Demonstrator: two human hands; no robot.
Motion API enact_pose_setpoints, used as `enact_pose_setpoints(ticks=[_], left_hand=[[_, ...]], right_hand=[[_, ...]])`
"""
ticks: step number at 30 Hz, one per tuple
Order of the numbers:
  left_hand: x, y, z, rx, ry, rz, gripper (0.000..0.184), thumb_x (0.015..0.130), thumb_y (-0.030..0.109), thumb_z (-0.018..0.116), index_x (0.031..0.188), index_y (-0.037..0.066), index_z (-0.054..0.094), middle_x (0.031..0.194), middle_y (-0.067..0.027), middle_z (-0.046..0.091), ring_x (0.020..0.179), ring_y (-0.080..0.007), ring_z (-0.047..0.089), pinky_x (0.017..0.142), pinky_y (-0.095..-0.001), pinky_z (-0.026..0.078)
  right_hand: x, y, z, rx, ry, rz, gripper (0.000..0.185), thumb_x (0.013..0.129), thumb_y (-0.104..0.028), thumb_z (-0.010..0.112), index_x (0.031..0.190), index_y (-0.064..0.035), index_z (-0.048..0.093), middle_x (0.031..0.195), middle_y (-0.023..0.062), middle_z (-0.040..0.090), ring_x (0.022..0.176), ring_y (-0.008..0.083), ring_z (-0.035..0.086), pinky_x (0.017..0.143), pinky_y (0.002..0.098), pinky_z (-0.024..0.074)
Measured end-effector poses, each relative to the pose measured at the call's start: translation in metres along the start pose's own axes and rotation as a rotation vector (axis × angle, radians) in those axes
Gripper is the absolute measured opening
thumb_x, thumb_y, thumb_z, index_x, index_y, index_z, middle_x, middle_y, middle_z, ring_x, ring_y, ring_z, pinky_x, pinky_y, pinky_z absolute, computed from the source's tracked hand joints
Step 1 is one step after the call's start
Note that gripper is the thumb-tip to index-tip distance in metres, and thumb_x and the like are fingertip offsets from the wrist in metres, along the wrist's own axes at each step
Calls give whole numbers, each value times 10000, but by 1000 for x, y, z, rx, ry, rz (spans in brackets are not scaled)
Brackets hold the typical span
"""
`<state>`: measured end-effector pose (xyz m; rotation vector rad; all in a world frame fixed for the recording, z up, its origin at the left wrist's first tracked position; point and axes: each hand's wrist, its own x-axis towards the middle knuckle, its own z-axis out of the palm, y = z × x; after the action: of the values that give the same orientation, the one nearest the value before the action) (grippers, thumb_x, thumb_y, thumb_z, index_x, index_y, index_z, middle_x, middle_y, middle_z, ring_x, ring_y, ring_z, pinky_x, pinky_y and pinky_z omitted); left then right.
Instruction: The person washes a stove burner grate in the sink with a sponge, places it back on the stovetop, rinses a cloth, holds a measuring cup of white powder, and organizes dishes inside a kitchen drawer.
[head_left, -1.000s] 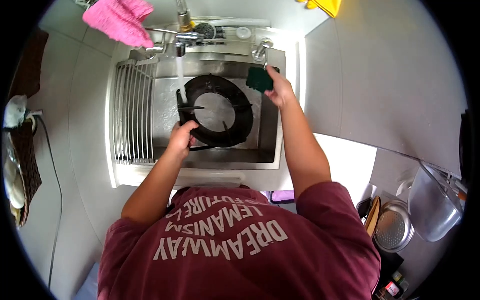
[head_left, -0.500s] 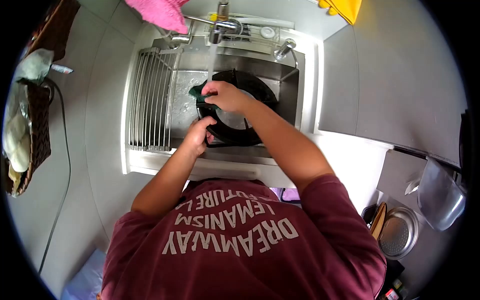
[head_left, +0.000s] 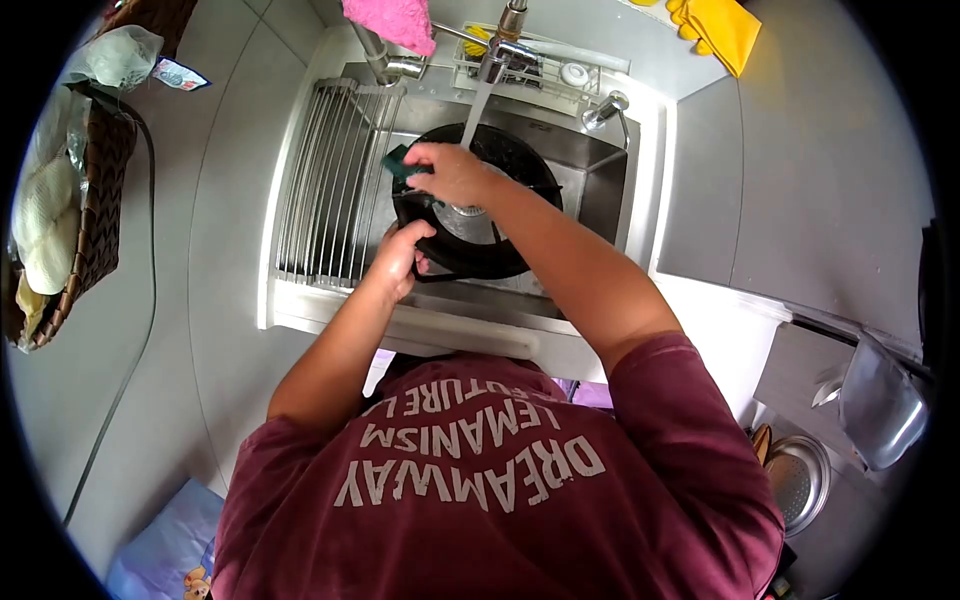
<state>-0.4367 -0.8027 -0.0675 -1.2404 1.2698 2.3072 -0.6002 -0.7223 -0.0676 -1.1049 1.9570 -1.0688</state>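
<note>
A round black stove pan support (head_left: 517,156) with prongs is held tilted in the metal sink (head_left: 606,200). My left hand (head_left: 403,258) grips its near left edge, thumb on top and fingers curled below. My right hand (head_left: 455,175) is closed on a dark green scouring pad (head_left: 399,162) at the left side of the ring. Part of the pad is hidden under the fingers. Water runs from the tap (head_left: 494,62) in a stream just behind my right hand, onto the ring.
A roll-up drying rack (head_left: 330,185) covers the sink's left part. A soap dispenser (head_left: 606,110) stands at the back right. Behind the tap is a wire caddy (head_left: 560,75). A pink cloth (head_left: 392,22), yellow gloves (head_left: 722,32) and a wicker basket (head_left: 100,195) lie around.
The camera view has shifted, so the sink and tap appear farther right. Relative to the tap, the ring and both hands have moved left. Both hands keep their hold.
</note>
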Motion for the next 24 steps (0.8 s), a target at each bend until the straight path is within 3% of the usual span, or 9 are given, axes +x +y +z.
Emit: enact_pose_setpoints(ticks=[4,6,8,9,11,14,17,20,24], left_hand=[[-2,7,3,23,39,18,237,746,173,649,943,116,529,706,23,504,555,-75,410,465,-219,331],[1,2,0,7,62,5,251,747,172,649,957,109,525,704,18,507,553,-76,414,459,-221,330],[4,3,-3,63,65,60,299,732,162,652,988,97,512,757,2,525,571,-85,424,446,-229,312],[1,6,-1,110,90,115,305,727,160,652,991,95,513,774,-1,529,578,-87,426,444,-231,308],[-2,14,1,168,120,196,323,712,148,649,1004,92,522,839,-5,539,605,-91,431,444,-235,298],[-4,22,-5,149,122,130,331,712,146,647,1017,95,530,842,0,537,599,-85,418,450,-229,296],[-11,27,9,148,97,113,341,710,152,646,1031,102,539,829,10,534,583,-77,403,450,-218,288],[-11,30,5,181,105,108,381,704,153,643,1067,97,543,845,9,547,589,-75,414,448,-217,286],[-17,31,2,240,137,163,365,704,168,647,1049,92,553,856,6,569,636,-86,462,465,-220,302]], right_hand=[[9,1,6,-276,408,311,321,815,-212,666,1098,-90,579,1032,161,649,997,328,612,866,385,477],[0,-3,1,-135,75,78,299,796,-210,676,1054,-80,600,1019,153,657,1000,328,614,870,389,481],[-10,-4,-16,-58,135,175,278,780,-174,667,1035,-75,615,936,155,673,937,326,640,826,399,500],[-6,24,-15,-81,410,51,309,764,-191,664,1043,-66,620,962,161,672,921,313,647,811,375,511],[-20,25,-43,187,698,286,384,755,-235,655,1049,7,608,973,199,666,913,304,651,815,370,513],[-42,30,-75,-47,797,481,316,754,-216,652,999,-23,599,973,184,656,902,328,639,812,405,513],[-45,63,-48,-496,523,105,210,774,-175,623,969,-99,600,965,135,603,952,335,601,808,437,502],[-53,62,-58,-620,316,-26,185,795,-154,584,974,-112,604,957,124,594,946,324,607,808,432,505],[-59,51,-91,-819,-240,215,177,788,-137,564,956,-111,612,1010,108,609,937,314,614,763,443,517]])
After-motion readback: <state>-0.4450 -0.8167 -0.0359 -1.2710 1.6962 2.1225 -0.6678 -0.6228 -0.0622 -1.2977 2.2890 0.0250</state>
